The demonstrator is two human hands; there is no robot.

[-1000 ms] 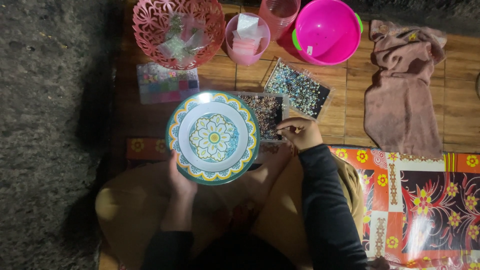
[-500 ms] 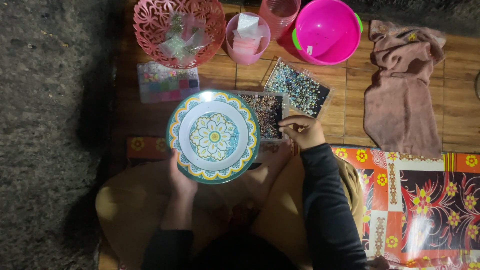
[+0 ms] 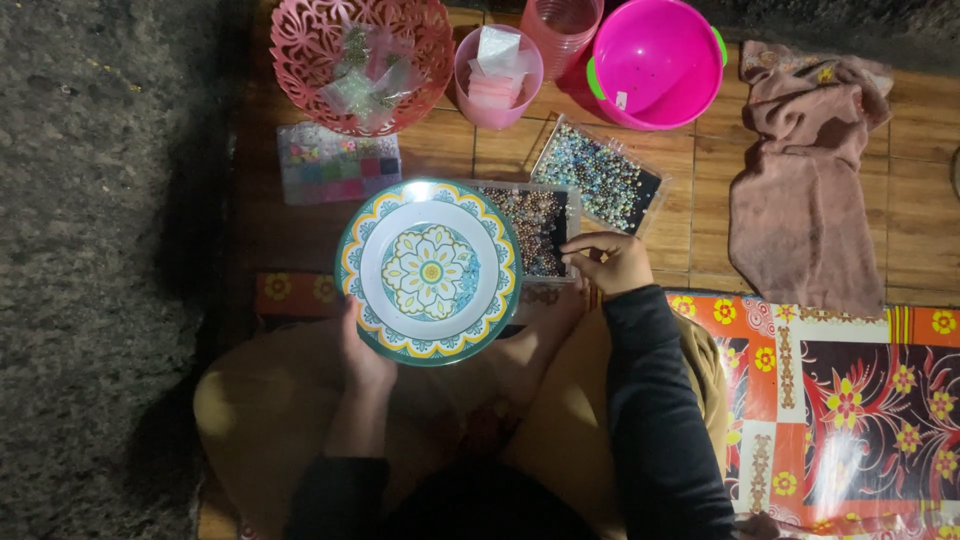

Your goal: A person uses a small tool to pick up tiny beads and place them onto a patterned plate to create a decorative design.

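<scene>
Head view looks straight down on a seated person whose two hands work over a wooden floor point(image 3: 450, 160). Left hand point(image 3: 362, 350) comes up from below with the forearm nearly vertical; its fingers are curled under the near rim of a round patterned plate point(image 3: 428, 270), holding it level above the lap, so only the heel of the hand and wrist show. Right hand point(image 3: 608, 262), in a dark long sleeve point(image 3: 655, 400), reaches forward and inward, fingers drawn together in a pinch at the near right corner of a clear box of brownish beads point(image 3: 535, 225); whether a bead sits between the fingertips is too small to tell.

That box lies just right of the plate, its left part hidden under the plate's rim. Beyond it, tilted, is a second clear box of mixed pale beads point(image 3: 600, 175). Farther off stand a pink openwork basket point(image 3: 360, 55) with clear packets inside, a small pink cup point(image 3: 497, 70) holding packets, a stack of pink tumblers point(image 3: 565, 25) and a bright pink bowl point(image 3: 655, 60). A flat compartment box of coloured beads point(image 3: 338, 165) lies below the basket. To the right a dusty-pink cloth point(image 3: 805, 190) lies crumpled, and a red flowered mat point(image 3: 850, 400) covers the near right floor.
</scene>
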